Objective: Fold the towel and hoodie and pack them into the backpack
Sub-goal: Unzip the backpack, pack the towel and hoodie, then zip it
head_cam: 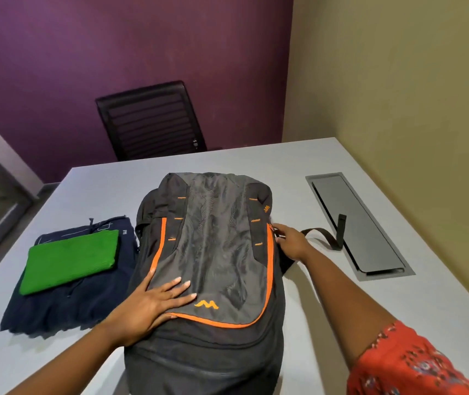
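On the bench [298, 163] the backpack [210, 252] lies flat and shut; folded hoodie [65, 306] and towel [71, 260] wait just left. Left hand [147, 306] presses it, fingers [179, 286] spread; right hand [290, 242] seems to pinch the side zipper [276, 233]. Keep the panel pinned and pull along the orange track.

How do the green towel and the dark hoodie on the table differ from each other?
The towel is bright green; the hoodie is dark navy. The towel's folded shape is the smaller, covering only part of the hoodie, which spreads wider beneath it. The towel lies on top; the hoodie rests directly on the table. Both are folded flat, beside the backpack, and neither hand touches them.
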Motion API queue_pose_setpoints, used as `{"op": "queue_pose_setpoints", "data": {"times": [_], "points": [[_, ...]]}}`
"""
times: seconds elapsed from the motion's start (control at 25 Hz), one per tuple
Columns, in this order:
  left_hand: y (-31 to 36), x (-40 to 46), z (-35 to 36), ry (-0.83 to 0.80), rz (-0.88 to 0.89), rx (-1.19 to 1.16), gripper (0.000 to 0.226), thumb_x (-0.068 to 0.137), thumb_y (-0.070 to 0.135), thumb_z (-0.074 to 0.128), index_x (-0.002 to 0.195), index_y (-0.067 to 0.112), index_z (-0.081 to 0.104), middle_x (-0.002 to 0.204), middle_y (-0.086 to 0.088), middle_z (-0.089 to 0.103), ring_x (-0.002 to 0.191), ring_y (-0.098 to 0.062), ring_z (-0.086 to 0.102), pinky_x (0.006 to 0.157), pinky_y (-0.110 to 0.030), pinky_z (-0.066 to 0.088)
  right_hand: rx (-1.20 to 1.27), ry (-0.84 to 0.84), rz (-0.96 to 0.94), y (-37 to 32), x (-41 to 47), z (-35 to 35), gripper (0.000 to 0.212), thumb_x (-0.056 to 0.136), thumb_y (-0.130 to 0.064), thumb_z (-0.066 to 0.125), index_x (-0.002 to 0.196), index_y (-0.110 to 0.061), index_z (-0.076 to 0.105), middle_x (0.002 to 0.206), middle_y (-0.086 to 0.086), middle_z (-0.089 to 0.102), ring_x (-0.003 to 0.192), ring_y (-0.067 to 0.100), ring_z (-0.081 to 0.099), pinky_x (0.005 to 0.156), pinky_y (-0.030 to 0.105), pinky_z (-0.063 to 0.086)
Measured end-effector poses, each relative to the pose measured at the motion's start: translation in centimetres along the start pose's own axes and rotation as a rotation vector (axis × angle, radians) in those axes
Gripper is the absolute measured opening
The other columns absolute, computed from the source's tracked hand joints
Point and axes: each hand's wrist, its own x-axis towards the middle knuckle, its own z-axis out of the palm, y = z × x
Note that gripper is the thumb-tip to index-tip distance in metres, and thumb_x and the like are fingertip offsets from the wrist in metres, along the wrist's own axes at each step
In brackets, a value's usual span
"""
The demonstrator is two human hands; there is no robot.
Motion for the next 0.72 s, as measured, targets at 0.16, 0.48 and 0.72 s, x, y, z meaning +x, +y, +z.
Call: {"op": "queue_pose_setpoints", "data": {"times": [0.16, 0.48, 0.72], "points": [[-0.4, -1.0, 0.0, 0.009, -0.007, -0.015, 0.048, 0.096, 0.051, 0.026, 0.142, 0.037, 0.031, 0.143, 0.016, 0.041, 0.132, -0.004, 0.038, 0.112, -0.043, 0.004, 0.041, 0.102, -0.003, 0.4, 1.1, 0.5, 0.026, 0.091, -0.009, 0.055, 0.114, -0.008, 0.068, 0.105, 0.014, 0.071, 0.099, 0.026, 0.065, 0.093, 0.034, 0.047], [3.5, 5.7, -4.7, 0.162, -0.056, -0.334, 0.083, 0.07, 0.083, -0.005, 0.141, 0.039, -0.006, 0.152, 0.016, -0.006, 0.142, 0.0, -0.006, 0.116, -0.036, -0.016, 0.065, 0.213, -0.1, 0.4, -0.2, -2.3, 0.02, 0.086, -0.012, 0.065, 0.104, -0.005, 0.072, 0.097, 0.013, 0.073, 0.065, 0.013, 0.061, 0.073, 0.026, 0.052], [10.3, 13.7, -6.3, 0.135, 0.022, -0.2, 0.081, 0.073, 0.077, -0.001, 0.143, 0.039, -0.011, 0.147, 0.008, -0.028, 0.138, -0.011, -0.025, 0.109, -0.046, -0.019, 0.216, 0.008, 0.053, 1.5, -0.8, -0.4, 0.031, 0.09, -0.001, 0.053, 0.118, -0.008, 0.062, 0.105, 0.009, 0.065, 0.093, 0.016, 0.056, 0.071, 0.021, 0.045]]}}
